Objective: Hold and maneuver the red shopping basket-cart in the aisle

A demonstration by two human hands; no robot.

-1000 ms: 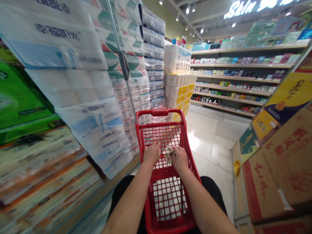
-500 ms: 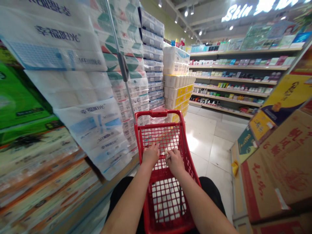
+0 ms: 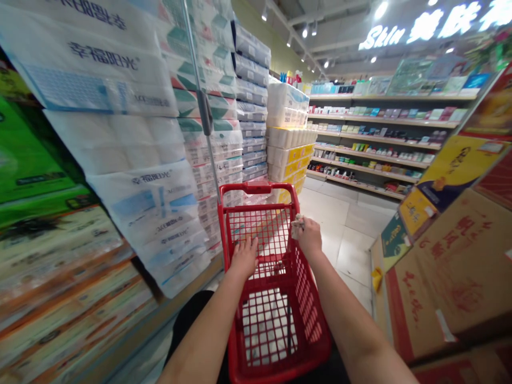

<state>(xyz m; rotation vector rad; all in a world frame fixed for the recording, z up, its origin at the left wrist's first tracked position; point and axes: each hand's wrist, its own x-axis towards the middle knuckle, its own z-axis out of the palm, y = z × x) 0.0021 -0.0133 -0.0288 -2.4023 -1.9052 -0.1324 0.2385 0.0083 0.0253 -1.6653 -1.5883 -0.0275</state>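
A red plastic shopping basket [image 3: 316, 298] with lattice walls stands tilted between my knees. My left hand [image 3: 245, 258] is inside it, fingers spread over the far lattice wall and holding nothing; whether they touch it I cannot tell. A small crumpled greyish cloth [image 3: 297, 227] is pinched in my right hand [image 3: 310, 236], at the basket's upper right edge. Beside the basket's far left corner runs a slim metal pole [image 3: 205, 112] with a grey grip-like joint.
Stacked packs of toilet paper [image 3: 132, 138] rise close on the left, with green packages [image 3: 32, 154] nearer me. Cardboard cartons [image 3: 460, 266] line the right side. A tiled floor [image 3: 326, 205] leads to shelves of small boxed goods [image 3: 376, 125] under a lit sign.
My right hand has moved right and away from me with the cloth, from inside the basket to its right edge. My left hand has shifted slightly left, its fingers more spread.
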